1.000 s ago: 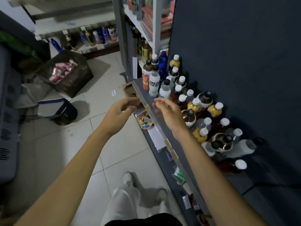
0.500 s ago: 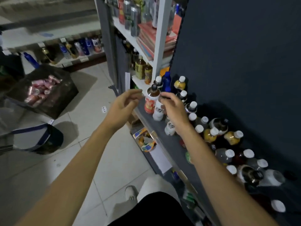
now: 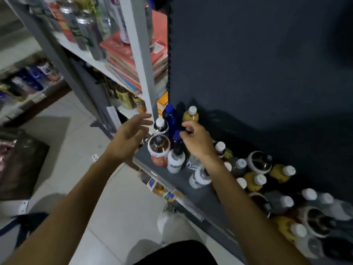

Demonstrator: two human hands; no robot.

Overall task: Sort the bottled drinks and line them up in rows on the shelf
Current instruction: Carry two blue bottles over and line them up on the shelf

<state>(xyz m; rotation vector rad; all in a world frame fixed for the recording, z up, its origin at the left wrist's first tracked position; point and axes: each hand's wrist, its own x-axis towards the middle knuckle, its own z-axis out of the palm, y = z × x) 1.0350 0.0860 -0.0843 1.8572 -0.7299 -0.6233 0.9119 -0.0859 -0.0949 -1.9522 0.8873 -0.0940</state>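
Note:
A dark grey shelf [image 3: 172, 180] against a dark back panel carries several mixed bottles. At its left end stand a wide brown bottle with a red label [image 3: 159, 150], a clear bottle with a white label [image 3: 175, 160], a white-capped dark bottle [image 3: 160, 124], a tall blue bottle [image 3: 169, 115] and a yellow bottle [image 3: 191, 115]. My right hand [image 3: 197, 142] reaches in with fingers curled, pinching the top of a blue-capped dark bottle [image 3: 176, 135]. My left hand [image 3: 129, 137] hovers with fingers spread just left of the white-capped bottle, holding nothing. Yellow, clear and dark bottles [image 3: 256, 180] crowd the shelf to the right.
A white shelving unit [image 3: 143, 60] with cans and stacked red packs stands directly left of the shelf. A dark box [image 3: 23, 161] and a bag [image 3: 28, 224] lie on the tiled floor at left. Price tags run along the shelf's front rail [image 3: 189, 205].
The view has closed in on the shelf's left end. Both hands moved forward; my right hand went from above the front bottles to the blue-capped bottle farther back.

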